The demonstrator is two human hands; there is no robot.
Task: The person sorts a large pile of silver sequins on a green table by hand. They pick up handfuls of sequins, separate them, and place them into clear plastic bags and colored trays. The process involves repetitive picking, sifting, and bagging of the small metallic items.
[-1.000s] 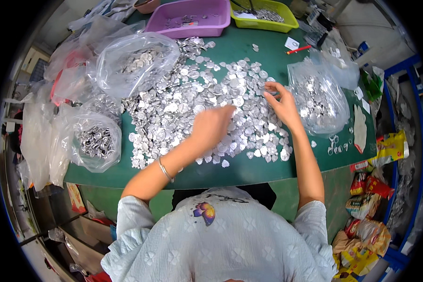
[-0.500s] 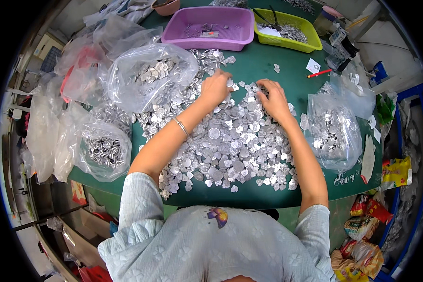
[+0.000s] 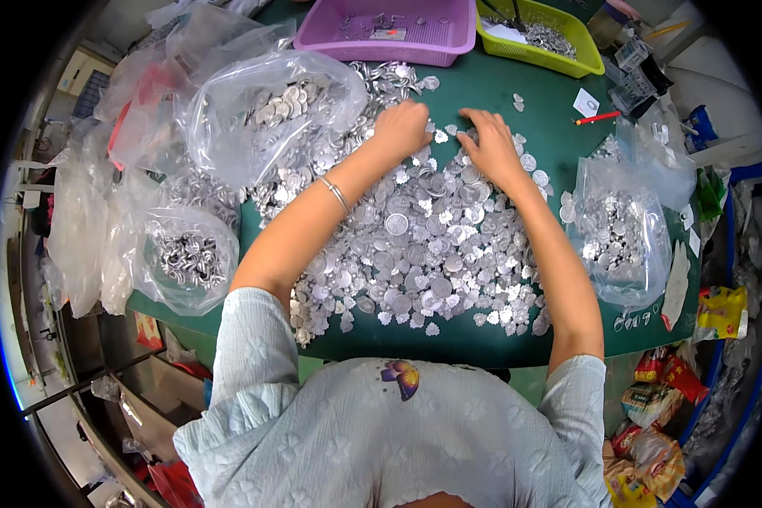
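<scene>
A wide heap of small silver metal pieces (image 3: 423,245), round and flower-shaped, covers the middle of a green table (image 3: 499,85). My left hand (image 3: 402,127) rests on the far edge of the heap with its fingers curled down into the pieces; a thin bracelet (image 3: 336,194) circles that forearm. My right hand (image 3: 491,148) lies flat beside it on the heap's far side, fingers spread toward the left hand. Whether either hand pinches a piece is hidden.
Clear plastic bags of silver pieces stand at the left (image 3: 262,110), lower left (image 3: 182,258) and right (image 3: 618,229). A purple tray (image 3: 415,34) and a yellow-green tray (image 3: 542,38) sit at the far edge. A red pen (image 3: 597,118) and a white tag (image 3: 586,102) lie behind.
Both hands have moved away from me across the heap to its far edge and drawn close together. The view has tilted, so the trays sit nearer the top edge.
</scene>
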